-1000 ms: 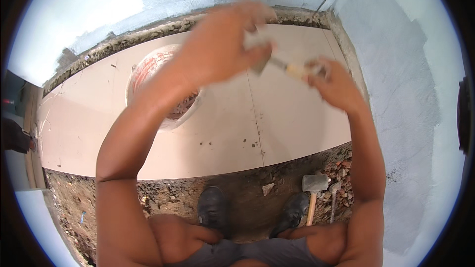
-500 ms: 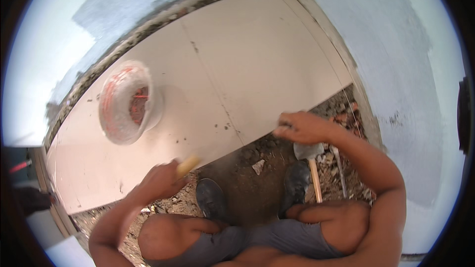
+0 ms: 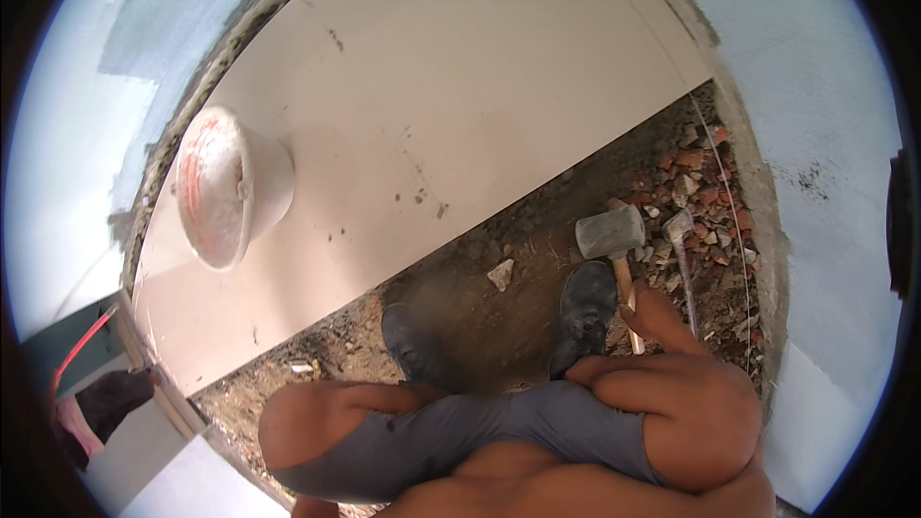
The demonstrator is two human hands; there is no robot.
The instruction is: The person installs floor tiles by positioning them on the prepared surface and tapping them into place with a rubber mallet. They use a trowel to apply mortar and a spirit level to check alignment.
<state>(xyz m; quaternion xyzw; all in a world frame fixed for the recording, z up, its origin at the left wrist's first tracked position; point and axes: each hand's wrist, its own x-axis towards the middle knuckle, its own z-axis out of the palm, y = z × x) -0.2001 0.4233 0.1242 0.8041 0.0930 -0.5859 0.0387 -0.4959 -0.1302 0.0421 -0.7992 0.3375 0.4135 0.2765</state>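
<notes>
My right hand (image 3: 650,309) is closed on the wooden handle of a rubber mallet (image 3: 610,230), low beside my right shoe (image 3: 585,307). Just right of the mallet lies a metal-shafted hammer (image 3: 684,264) on the rubble (image 3: 705,182). My left hand is out of view; only a bit of arm shows at the lower edge. A white bucket (image 3: 264,192) with reddish smears stands on the large pale tiles (image 3: 451,67) at left.
A taut string (image 3: 734,209) runs along the right wall (image 3: 815,115). A strip of bare earth (image 3: 518,221) lies between the tiles and my feet. At lower left are a doorway sill (image 3: 163,379), red tubing (image 3: 82,341) and dark cloth (image 3: 110,408).
My right hand has moved down onto the mallet handle. My left hand, earlier holding a yellow-handled tool, has dropped out of sight. The view has tilted and turned.
</notes>
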